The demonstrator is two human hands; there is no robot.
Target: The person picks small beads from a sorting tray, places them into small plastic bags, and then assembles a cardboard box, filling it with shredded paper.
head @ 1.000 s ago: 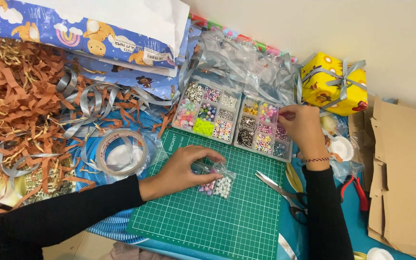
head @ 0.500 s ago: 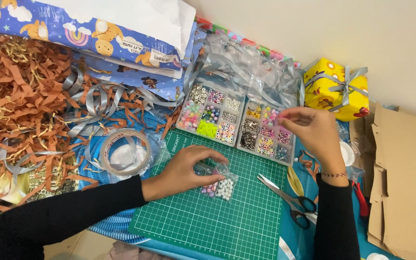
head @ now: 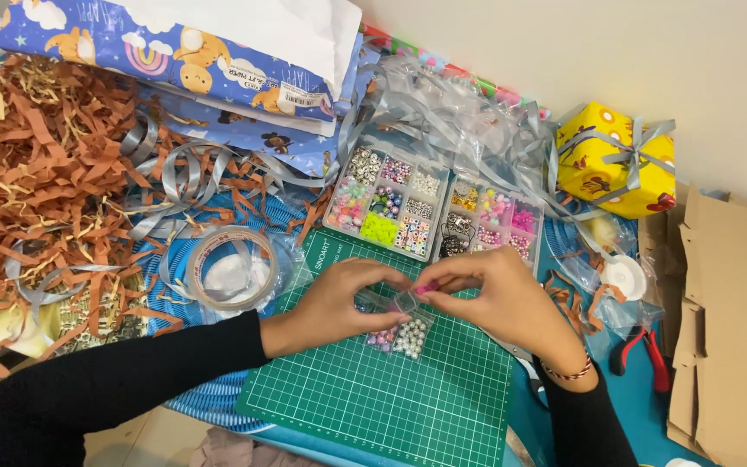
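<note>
A craft table pushed against a plain cream wall, its top covered in blue, with a gridded green cutting mat (head: pixel 391 398) laid at the near edge. Over the mat's far half, two hands meet: the left hand (head: pixel 339 298) pinches the mouth of a small clear plastic bag (head: pixel 401 327) of pearl-white and pink beads, while the right hand (head: pixel 499 298), fingers narrowed to a pinch, holds a tiny pink bead (head: pixel 425 288) at the bag's opening. The bag rests on the mat. Just beyond the mat sit two clear compartmented bead boxes (head: pixel 391 203), side by side, filled with mixed colours. Left of the mat lies one roll of clear tape (head: pixel 231 268), then a heap of crinkled brown paper shred (head: pixel 36 164) tangled with silver ribbon. One yellow gift box (head: pixel 616 160), ribbon-tied, stands beyond the mat's right corner; red-handled pliers (head: pixel 646 355) and flat cardboard (head: pixel 732 320) lie to the right.
</note>
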